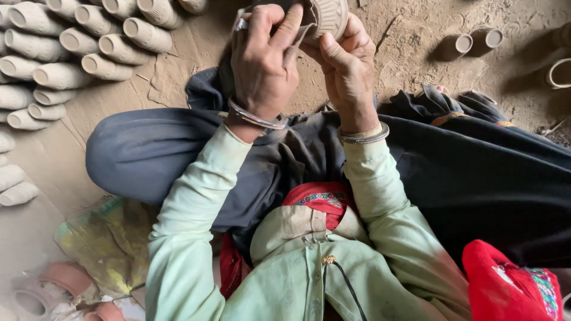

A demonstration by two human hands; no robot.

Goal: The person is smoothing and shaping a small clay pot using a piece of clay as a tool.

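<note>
Both hands are holding a clay cup point(324, 16) up over the lap: left hand point(264, 62) closing its grip on the left side, right hand point(348, 74) gripping underneath, base facing the camera.

Pale grey clay cups point(59, 53), light green sleeves point(190, 202), dark blue trousers point(148, 148), red cloth point(505, 285) with bright stitching, sandy brown floor point(404, 59)

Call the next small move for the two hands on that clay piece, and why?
Probably turn the clay piece slightly in the right hand so the left hand can rub a fresh patch with the cloth. Both hands have it raised over the lap, left fingers pressing cloth to its side.
</note>
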